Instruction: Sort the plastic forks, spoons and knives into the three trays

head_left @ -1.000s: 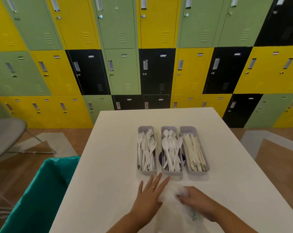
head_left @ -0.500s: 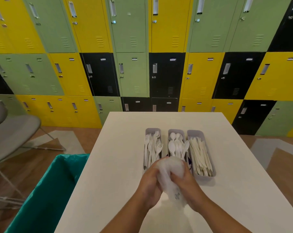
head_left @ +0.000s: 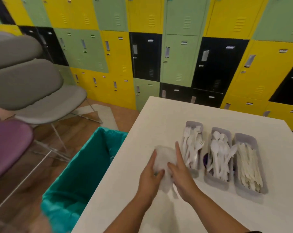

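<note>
Pressing a crumpled clear plastic bag point(head_left: 163, 163) between them, left hand point(head_left: 150, 178) and right hand point(head_left: 182, 175) clamp it just left of the fork tray point(head_left: 192, 147); spoons point(head_left: 220, 157) and knives point(head_left: 249, 167) fill trays beyond.

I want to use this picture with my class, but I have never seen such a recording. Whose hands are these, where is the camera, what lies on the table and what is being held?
No machine here: a person wears a camera on the head, looking forward and down, so the two arms are their own. The left hand and right hand together squeeze a crumpled clear plastic bag above the white table. On the table, three grey trays lie side by side: the forks tray, the spoons tray and the knives tray, each filled with white plastic cutlery. Beside the table stands a bin with a green liner; behind are chairs and coloured lockers.
</note>
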`<move>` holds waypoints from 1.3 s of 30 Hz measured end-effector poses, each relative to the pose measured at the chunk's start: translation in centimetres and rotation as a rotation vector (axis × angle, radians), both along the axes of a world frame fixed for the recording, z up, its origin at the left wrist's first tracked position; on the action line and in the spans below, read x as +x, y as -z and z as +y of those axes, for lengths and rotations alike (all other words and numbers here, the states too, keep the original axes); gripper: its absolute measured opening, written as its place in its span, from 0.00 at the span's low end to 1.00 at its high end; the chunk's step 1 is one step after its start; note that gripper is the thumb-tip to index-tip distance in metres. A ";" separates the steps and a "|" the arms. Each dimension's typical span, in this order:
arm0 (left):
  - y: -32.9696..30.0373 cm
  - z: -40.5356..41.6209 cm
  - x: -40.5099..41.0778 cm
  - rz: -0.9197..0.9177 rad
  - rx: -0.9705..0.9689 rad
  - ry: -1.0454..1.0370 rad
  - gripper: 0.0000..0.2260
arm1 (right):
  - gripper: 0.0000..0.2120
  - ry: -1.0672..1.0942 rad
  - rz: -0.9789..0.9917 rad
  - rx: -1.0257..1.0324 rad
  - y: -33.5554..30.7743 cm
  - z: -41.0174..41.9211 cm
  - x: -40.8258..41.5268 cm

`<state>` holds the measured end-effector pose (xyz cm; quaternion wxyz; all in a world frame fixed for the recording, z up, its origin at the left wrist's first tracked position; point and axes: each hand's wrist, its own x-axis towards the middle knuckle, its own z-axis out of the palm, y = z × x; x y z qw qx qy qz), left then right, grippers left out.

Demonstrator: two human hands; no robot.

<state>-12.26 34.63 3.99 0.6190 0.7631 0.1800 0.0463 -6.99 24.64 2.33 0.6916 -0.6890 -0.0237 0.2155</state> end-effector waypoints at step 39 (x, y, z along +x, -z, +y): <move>15.4 29.7 1.5 0.593 0.290 -0.358 0.21 | 0.32 -0.353 0.557 -0.328 10.7 30.5 3.2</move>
